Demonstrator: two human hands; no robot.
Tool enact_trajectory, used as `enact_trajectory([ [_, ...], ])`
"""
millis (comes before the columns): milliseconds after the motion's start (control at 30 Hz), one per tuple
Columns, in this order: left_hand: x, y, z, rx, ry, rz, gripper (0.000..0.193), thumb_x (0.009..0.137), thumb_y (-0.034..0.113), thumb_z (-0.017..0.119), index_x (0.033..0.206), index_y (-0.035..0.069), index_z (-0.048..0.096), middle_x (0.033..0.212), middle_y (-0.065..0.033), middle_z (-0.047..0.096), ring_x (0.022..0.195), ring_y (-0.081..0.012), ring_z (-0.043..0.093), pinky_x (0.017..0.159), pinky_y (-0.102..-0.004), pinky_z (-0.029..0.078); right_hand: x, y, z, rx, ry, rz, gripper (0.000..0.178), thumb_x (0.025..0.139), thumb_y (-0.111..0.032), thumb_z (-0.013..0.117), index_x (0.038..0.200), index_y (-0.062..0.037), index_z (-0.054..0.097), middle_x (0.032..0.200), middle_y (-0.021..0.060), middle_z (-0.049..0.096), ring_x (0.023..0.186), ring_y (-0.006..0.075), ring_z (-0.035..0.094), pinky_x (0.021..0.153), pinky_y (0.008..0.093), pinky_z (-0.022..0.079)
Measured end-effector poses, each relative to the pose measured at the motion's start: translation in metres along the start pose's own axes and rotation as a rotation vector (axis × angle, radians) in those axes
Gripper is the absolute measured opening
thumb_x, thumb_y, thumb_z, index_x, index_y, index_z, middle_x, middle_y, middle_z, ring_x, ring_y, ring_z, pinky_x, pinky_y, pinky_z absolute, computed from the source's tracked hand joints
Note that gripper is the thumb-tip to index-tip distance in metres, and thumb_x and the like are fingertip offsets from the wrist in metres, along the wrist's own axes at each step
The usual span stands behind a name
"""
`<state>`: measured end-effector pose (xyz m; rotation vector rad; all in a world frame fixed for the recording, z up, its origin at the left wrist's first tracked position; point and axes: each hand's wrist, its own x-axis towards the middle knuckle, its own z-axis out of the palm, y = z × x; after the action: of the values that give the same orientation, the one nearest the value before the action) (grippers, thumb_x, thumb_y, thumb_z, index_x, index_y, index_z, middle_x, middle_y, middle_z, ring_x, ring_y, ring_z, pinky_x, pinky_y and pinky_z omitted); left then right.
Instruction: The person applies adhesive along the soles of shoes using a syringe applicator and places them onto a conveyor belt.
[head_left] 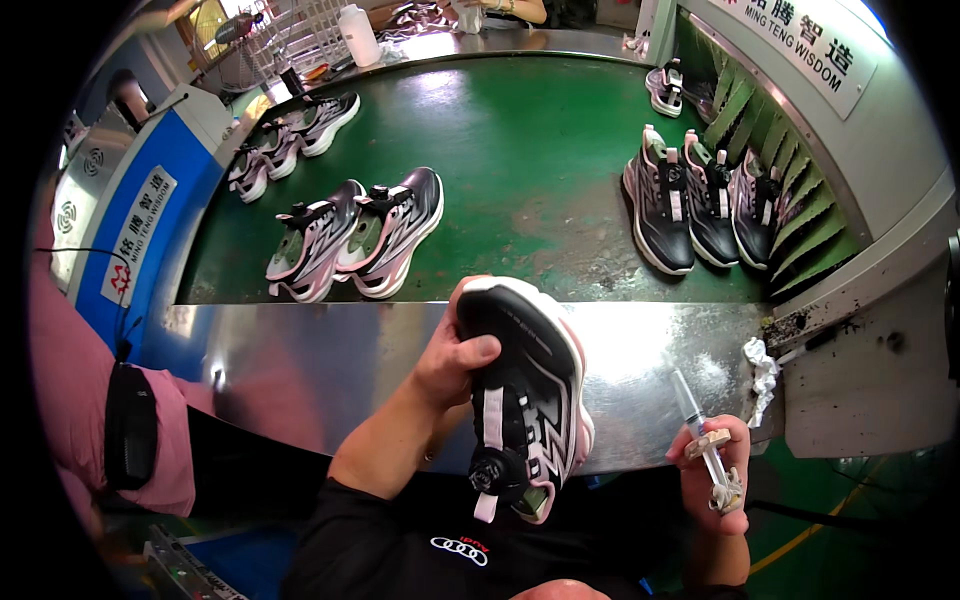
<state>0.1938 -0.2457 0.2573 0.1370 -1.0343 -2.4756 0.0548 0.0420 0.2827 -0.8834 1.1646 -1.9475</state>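
My left hand [455, 345] grips a black sneaker [525, 390] with pink and white trim by its toe end. The thumb lies on the upper, and the heel points down toward me. A round dial and a pink pull tab show near its tongue. Off to the right, my right hand [715, 470] is closed around a clear syringe [700, 415], whose tip points up and to the left. Beige wrapping covers part of the syringe where my fingers hold it. The two hands are well apart, both over the near metal edge.
Beyond the metal ledge [330, 345] runs a green conveyor belt [520, 160]. Sneakers stand on it in a pair [390, 235] at left, a group [310, 125] behind, and a row [705, 205] by the flap curtain [810, 225]. Crumpled white tissue [760, 380] lies right. A person in pink [75, 380] stands left.
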Motion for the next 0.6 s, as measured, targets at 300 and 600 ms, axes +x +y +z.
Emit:
enact_trajectory([
  [300, -0.015, -0.003, -0.008, 0.068, -0.189, 0.087, 0.063, 0.065, 0.004, 0.075, 0.119, 0.006, 0.044, 0.109, -0.0133, 0.056, 0.103, -0.0232, 0.056, 0.089, -0.0361, 0.046, 0.050, -0.008, 0.061, 0.369, -0.326, -0.068, 0.088, 0.066, -0.073, 0.063, 0.118, -0.0039, 0.043, 0.090, 0.0168, 0.059, 0.076, 0.0221, 0.049, 0.072, 0.0355, 0.033],
  [600, -0.018, 0.000, -0.003, 0.149, -0.310, 0.136, 0.061, 0.064, -0.002, 0.075, 0.118, 0.006, 0.047, 0.113, -0.0091, 0.055, 0.108, -0.0181, 0.052, 0.093, -0.0343, 0.042, 0.061, -0.013, 0.080, 0.347, -0.344, 0.019, 0.079, 0.065, -0.068, 0.069, 0.113, -0.0087, 0.050, 0.081, 0.0199, 0.063, 0.068, 0.0235, 0.051, 0.056, 0.0323, 0.032],
])
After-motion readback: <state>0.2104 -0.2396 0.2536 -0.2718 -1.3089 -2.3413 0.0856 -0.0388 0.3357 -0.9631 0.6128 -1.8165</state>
